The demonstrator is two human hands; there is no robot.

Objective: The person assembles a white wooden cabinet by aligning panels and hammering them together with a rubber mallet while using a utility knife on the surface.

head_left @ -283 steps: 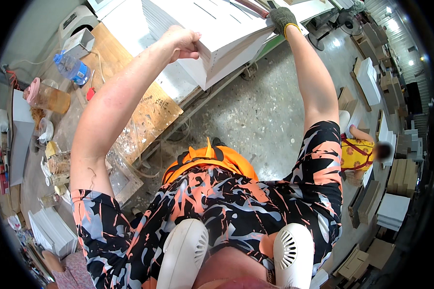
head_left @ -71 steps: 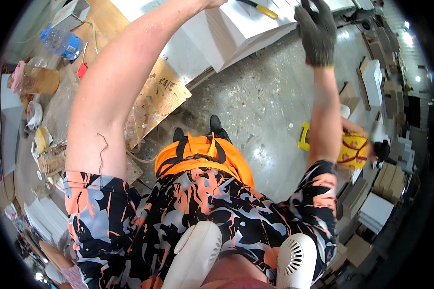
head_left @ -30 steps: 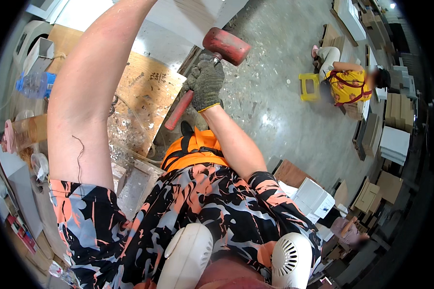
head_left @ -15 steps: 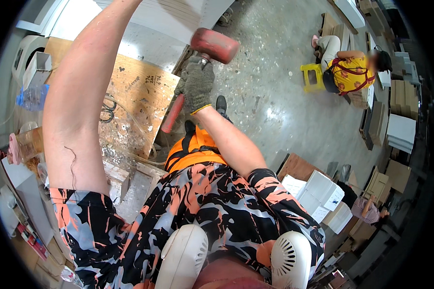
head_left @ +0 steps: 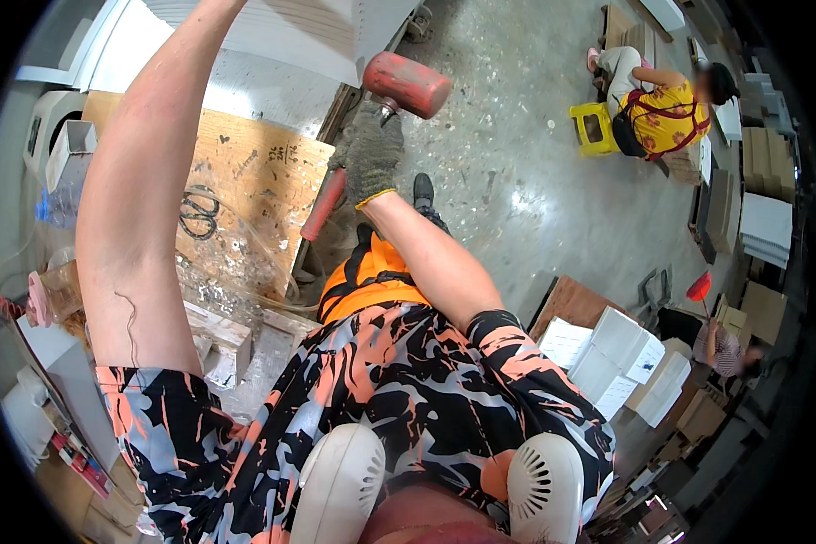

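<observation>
My right hand [head_left: 372, 156], in a grey knit work glove with a yellow cuff edge, is wrapped round the handle of a mallet. The mallet [head_left: 408, 85] has a scuffed red barrel-shaped head above my fist, and its red grip slants out below, toward the workbench. My left arm [head_left: 150, 181] reaches up past the top of the picture, so the hand itself is out of sight. Beyond the bench, near the mallet's head, lies a large white panel [head_left: 299, 36] with a row of small holes along its edge.
A paint-spotted wooden board [head_left: 254, 163] with a black cord coil [head_left: 199, 213] covers the bench. A plastic bottle [head_left: 59, 204] stands at left. A person in yellow [head_left: 666, 122] sits by a yellow stool [head_left: 593, 129]. White boxes [head_left: 607, 349] and another person [head_left: 721, 349] are at right.
The mallet and my right hand stay nearly in place. My left arm has shifted slightly left. At far right, a person now holds up a red fan-shaped thing.
</observation>
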